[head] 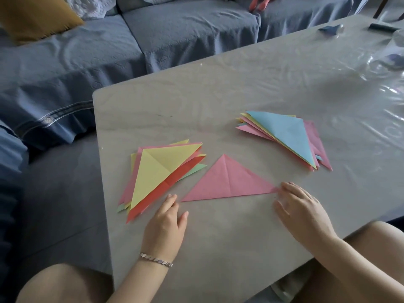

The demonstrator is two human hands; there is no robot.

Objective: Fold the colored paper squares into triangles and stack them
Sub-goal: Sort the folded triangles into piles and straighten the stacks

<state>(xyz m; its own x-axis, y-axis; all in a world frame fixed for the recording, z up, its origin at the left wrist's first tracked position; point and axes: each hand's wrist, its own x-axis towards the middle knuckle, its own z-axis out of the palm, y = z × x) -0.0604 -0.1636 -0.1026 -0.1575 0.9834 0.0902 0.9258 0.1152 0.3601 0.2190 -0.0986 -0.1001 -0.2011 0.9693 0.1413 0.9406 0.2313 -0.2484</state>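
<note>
A pink paper triangle [227,182] lies flat in the middle of the grey table [218,95], with a crease down its centre. My right hand [301,206] rests on the table with its fingertips at the triangle's right corner. My left hand [166,224] lies open just below the triangle's left corner, fingers apart, holding nothing. To the left sits a pile of folded triangles with a yellow one on top [157,173] over red, pink and green ones. At the right lies a second pile topped by a light blue triangle [288,134].
A blue sofa [109,51] runs behind and left of the table, with a mustard cushion [37,16]. Small dark objects [331,29] and clear glassware [391,60] stand at the table's far right. My bare knees show at the bottom.
</note>
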